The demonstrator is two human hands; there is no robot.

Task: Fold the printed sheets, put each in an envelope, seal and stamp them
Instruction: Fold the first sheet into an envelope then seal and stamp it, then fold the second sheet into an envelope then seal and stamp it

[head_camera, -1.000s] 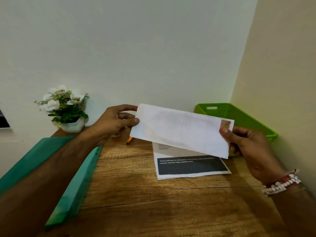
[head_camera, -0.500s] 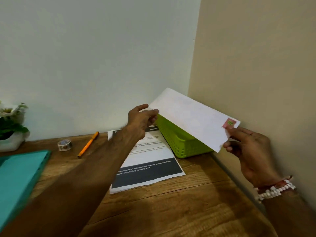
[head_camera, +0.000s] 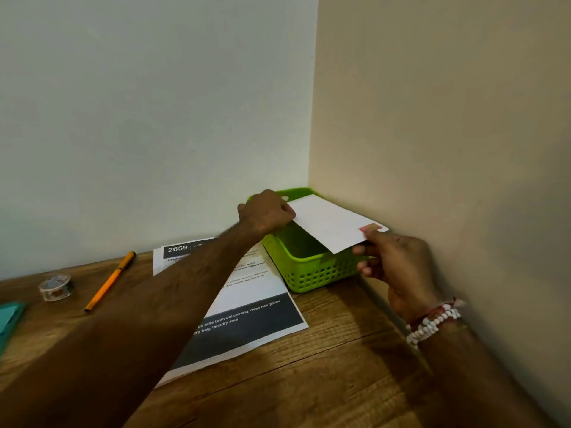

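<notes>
A white envelope point(head_camera: 329, 222) with a pink stamp point(head_camera: 370, 227) at its near right corner hangs flat just over the green basket point(head_camera: 315, 273) in the desk's far right corner. My left hand point(head_camera: 267, 211) pinches the envelope's far left end. My right hand point(head_camera: 394, 261) holds the stamped end between thumb and fingers. A stack of printed sheets point(head_camera: 247, 304) with a dark band of white text lies on the wooden desk point(head_camera: 324, 366) to the left of the basket, partly under my left forearm.
An orange pen point(head_camera: 109, 281) and a small roll of patterned tape point(head_camera: 56, 287) lie at the back left of the desk. A teal folder edge point(head_camera: 9, 319) shows at the far left. Walls close off the back and right sides.
Both hands carried the envelope right and down, from chest height over the sheets to just above the green basket. My view swung right, so the flower pot left the frame.
</notes>
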